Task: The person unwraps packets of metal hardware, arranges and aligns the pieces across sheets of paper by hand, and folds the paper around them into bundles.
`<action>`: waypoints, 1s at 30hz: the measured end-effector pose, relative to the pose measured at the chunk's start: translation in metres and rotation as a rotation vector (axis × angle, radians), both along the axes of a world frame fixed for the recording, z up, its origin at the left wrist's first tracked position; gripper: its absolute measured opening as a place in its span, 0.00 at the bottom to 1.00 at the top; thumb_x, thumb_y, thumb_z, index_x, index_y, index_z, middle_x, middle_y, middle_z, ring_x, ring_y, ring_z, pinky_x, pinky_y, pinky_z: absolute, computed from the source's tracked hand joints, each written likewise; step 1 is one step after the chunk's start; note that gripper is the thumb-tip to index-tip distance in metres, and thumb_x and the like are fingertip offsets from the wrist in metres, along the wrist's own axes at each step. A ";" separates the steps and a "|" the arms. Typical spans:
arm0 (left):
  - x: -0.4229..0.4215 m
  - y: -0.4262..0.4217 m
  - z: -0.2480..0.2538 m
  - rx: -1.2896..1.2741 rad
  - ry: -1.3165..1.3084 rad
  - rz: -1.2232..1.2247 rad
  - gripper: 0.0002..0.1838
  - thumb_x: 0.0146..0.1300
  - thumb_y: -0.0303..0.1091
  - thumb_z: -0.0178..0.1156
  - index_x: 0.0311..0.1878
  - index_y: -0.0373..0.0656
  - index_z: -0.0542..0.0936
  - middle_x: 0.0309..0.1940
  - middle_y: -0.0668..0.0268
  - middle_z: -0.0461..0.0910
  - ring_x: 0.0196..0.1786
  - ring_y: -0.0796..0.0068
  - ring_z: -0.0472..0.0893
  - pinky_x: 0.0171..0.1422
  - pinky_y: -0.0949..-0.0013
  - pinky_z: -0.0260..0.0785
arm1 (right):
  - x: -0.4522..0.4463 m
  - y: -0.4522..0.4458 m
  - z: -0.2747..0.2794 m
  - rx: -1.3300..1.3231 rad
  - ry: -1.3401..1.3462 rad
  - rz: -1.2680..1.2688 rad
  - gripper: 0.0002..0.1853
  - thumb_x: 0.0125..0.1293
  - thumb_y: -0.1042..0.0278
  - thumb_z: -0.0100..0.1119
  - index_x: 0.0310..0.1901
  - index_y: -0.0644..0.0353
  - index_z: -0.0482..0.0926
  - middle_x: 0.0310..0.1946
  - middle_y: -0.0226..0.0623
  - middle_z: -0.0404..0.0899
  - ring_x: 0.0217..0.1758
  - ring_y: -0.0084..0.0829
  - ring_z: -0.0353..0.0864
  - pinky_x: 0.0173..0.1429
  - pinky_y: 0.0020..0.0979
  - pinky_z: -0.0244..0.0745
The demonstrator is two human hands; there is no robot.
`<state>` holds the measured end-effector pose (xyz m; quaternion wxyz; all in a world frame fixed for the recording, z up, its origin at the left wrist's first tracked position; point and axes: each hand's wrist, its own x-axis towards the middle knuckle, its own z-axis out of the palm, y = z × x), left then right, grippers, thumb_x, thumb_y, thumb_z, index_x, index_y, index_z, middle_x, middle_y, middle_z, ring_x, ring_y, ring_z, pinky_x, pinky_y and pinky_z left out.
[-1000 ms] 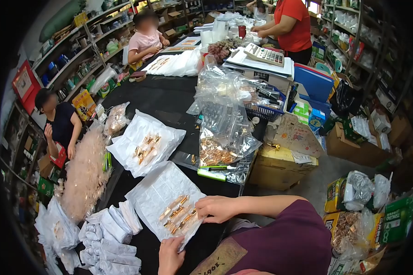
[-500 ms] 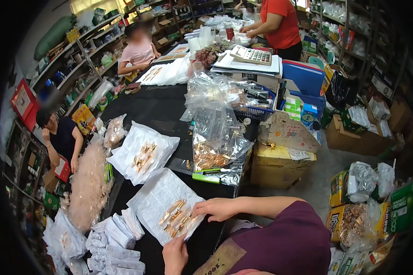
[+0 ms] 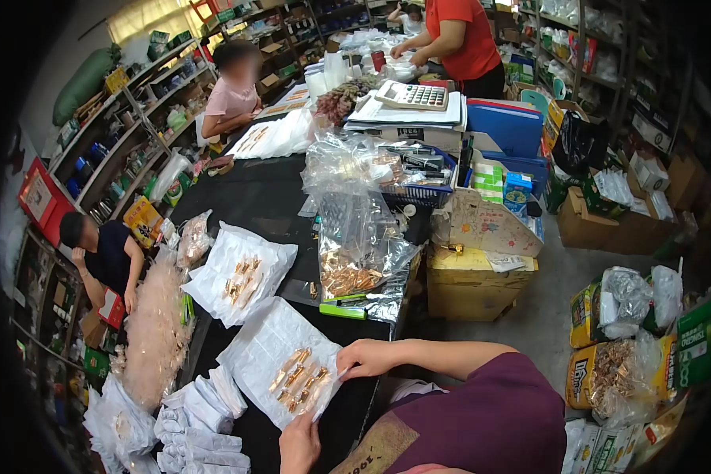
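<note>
The near sheet (image 3: 249,351) lies on the black desk (image 3: 253,189), in front of the person, with shiny gold pieces (image 3: 302,381) set in slanting rows toward its right-hand part. The grip of the right hand (image 3: 363,359) pinches the sheet's right edge, thumb against fingers. The left hand (image 3: 299,445) holds the lower corner, thumb on top; its other fingers are partly hidden. Neither hand touches the pieces.

As far as the view shows, this sheet is laid out but not closed: it is spread wide, and most of its white surface is bare. Just beyond it, the far sheet (image 3: 205,294) is in the same state, open with its own rows of pieces and no hand on it. What looks finished is the pile of white rolls (image 3: 204,426) near the left hand, bundled shut; their contents cannot be seen. More gold pieces sit loose in a clear bag (image 3: 347,272) across the desk, behind a green cutter (image 3: 344,310), seemingly not yet laid out
</note>
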<state>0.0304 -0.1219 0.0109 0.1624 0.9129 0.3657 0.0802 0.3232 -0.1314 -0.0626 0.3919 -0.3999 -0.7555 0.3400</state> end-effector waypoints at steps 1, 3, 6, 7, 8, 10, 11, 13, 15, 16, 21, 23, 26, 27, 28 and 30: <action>0.000 0.000 0.001 0.001 0.000 0.000 0.10 0.65 0.29 0.60 0.47 0.40 0.83 0.36 0.51 0.83 0.40 0.45 0.82 0.45 0.53 0.75 | 0.000 0.000 -0.003 0.002 -0.001 0.006 0.11 0.67 0.62 0.64 0.39 0.64 0.82 0.38 0.42 0.81 0.44 0.44 0.82 0.48 0.39 0.76; 0.001 -0.001 0.002 -0.014 0.005 -0.002 0.09 0.65 0.30 0.61 0.47 0.41 0.83 0.36 0.50 0.83 0.40 0.45 0.82 0.44 0.53 0.75 | 0.001 -0.001 -0.004 0.003 -0.002 0.012 0.12 0.68 0.62 0.64 0.39 0.64 0.82 0.39 0.41 0.81 0.43 0.43 0.82 0.48 0.38 0.76; 0.002 -0.002 0.004 -0.026 0.016 0.002 0.09 0.66 0.31 0.61 0.47 0.41 0.84 0.36 0.50 0.83 0.40 0.45 0.82 0.43 0.53 0.75 | 0.001 -0.003 0.001 0.015 0.003 0.020 0.12 0.69 0.61 0.63 0.38 0.65 0.82 0.39 0.40 0.81 0.42 0.42 0.82 0.48 0.37 0.76; 0.003 -0.002 0.006 -0.031 0.027 0.006 0.09 0.66 0.31 0.60 0.46 0.41 0.84 0.36 0.50 0.82 0.39 0.45 0.82 0.43 0.53 0.75 | 0.001 -0.003 0.000 0.015 0.003 0.021 0.12 0.69 0.61 0.63 0.38 0.65 0.82 0.39 0.40 0.81 0.42 0.42 0.82 0.48 0.37 0.76; 0.003 -0.002 0.007 -0.036 0.037 0.011 0.09 0.66 0.31 0.60 0.46 0.41 0.84 0.36 0.50 0.82 0.39 0.45 0.82 0.43 0.53 0.75 | 0.001 -0.002 -0.002 0.009 0.009 0.021 0.12 0.69 0.61 0.63 0.38 0.65 0.83 0.39 0.40 0.81 0.43 0.41 0.82 0.48 0.36 0.76; 0.004 -0.002 0.009 -0.045 0.034 0.016 0.09 0.66 0.32 0.60 0.46 0.41 0.84 0.36 0.50 0.82 0.39 0.45 0.82 0.43 0.53 0.75 | 0.001 -0.002 -0.002 -0.004 0.019 0.021 0.12 0.69 0.61 0.63 0.38 0.64 0.83 0.40 0.39 0.81 0.44 0.40 0.81 0.49 0.36 0.75; 0.004 -0.003 0.009 -0.053 0.033 0.021 0.09 0.67 0.32 0.60 0.46 0.41 0.84 0.35 0.50 0.82 0.39 0.45 0.82 0.43 0.53 0.75 | 0.001 -0.003 -0.002 -0.006 0.017 0.023 0.12 0.69 0.61 0.63 0.38 0.64 0.83 0.40 0.39 0.81 0.44 0.40 0.81 0.49 0.36 0.75; 0.004 -0.003 0.011 -0.064 0.030 0.029 0.09 0.67 0.33 0.60 0.45 0.41 0.84 0.35 0.50 0.82 0.39 0.45 0.82 0.42 0.53 0.75 | -0.001 -0.007 0.005 0.012 0.072 0.027 0.13 0.69 0.60 0.63 0.38 0.64 0.84 0.39 0.38 0.80 0.46 0.39 0.81 0.50 0.36 0.75; 0.003 -0.002 0.013 -0.081 0.051 0.034 0.09 0.67 0.34 0.60 0.44 0.41 0.84 0.35 0.51 0.82 0.38 0.46 0.82 0.42 0.54 0.75 | -0.001 -0.007 0.007 0.018 0.098 0.032 0.13 0.69 0.59 0.63 0.38 0.63 0.84 0.39 0.38 0.80 0.47 0.38 0.80 0.51 0.36 0.75; 0.003 -0.002 0.013 -0.091 0.061 0.036 0.09 0.67 0.34 0.60 0.44 0.41 0.84 0.35 0.51 0.82 0.38 0.46 0.82 0.42 0.54 0.75 | 0.000 -0.006 0.007 0.023 0.073 0.048 0.13 0.70 0.59 0.63 0.38 0.63 0.84 0.39 0.37 0.80 0.47 0.38 0.80 0.50 0.36 0.75; 0.001 -0.002 0.011 -0.110 0.023 0.040 0.09 0.68 0.35 0.60 0.43 0.42 0.84 0.35 0.52 0.83 0.38 0.46 0.82 0.42 0.54 0.75 | 0.001 -0.002 0.001 -0.004 -0.037 0.069 0.14 0.70 0.58 0.63 0.37 0.61 0.85 0.37 0.36 0.78 0.45 0.36 0.78 0.50 0.35 0.73; 0.001 -0.002 0.010 -0.110 0.023 0.039 0.09 0.68 0.36 0.60 0.42 0.42 0.84 0.35 0.52 0.83 0.38 0.46 0.82 0.42 0.54 0.75 | 0.001 -0.002 0.000 -0.021 -0.066 0.064 0.14 0.70 0.57 0.63 0.36 0.60 0.85 0.37 0.35 0.78 0.44 0.36 0.78 0.49 0.35 0.73; 0.001 -0.002 0.011 -0.118 0.029 0.048 0.09 0.68 0.36 0.60 0.41 0.42 0.84 0.35 0.53 0.83 0.38 0.47 0.83 0.42 0.54 0.75 | 0.000 -0.003 -0.001 -0.036 -0.014 0.058 0.15 0.71 0.57 0.62 0.34 0.61 0.85 0.37 0.35 0.77 0.44 0.35 0.77 0.48 0.35 0.72; 0.001 -0.002 0.012 -0.124 0.033 0.056 0.09 0.68 0.36 0.60 0.41 0.42 0.84 0.35 0.53 0.83 0.38 0.47 0.83 0.42 0.54 0.75 | -0.001 -0.003 -0.001 -0.039 -0.014 0.059 0.15 0.71 0.57 0.62 0.34 0.61 0.85 0.37 0.35 0.77 0.44 0.35 0.77 0.48 0.35 0.72; 0.001 -0.003 0.012 -0.131 0.037 0.063 0.09 0.68 0.36 0.60 0.40 0.42 0.84 0.35 0.53 0.83 0.38 0.47 0.83 0.42 0.54 0.75 | -0.001 -0.004 -0.001 -0.045 -0.015 0.053 0.16 0.71 0.57 0.62 0.33 0.61 0.85 0.37 0.35 0.77 0.44 0.35 0.77 0.49 0.34 0.72; 0.000 -0.003 0.009 -0.122 0.023 0.060 0.09 0.68 0.37 0.60 0.40 0.42 0.84 0.35 0.53 0.83 0.38 0.47 0.83 0.42 0.54 0.75 | -0.001 -0.004 -0.001 -0.057 -0.017 0.039 0.17 0.71 0.56 0.61 0.32 0.62 0.84 0.37 0.35 0.77 0.45 0.35 0.77 0.49 0.34 0.72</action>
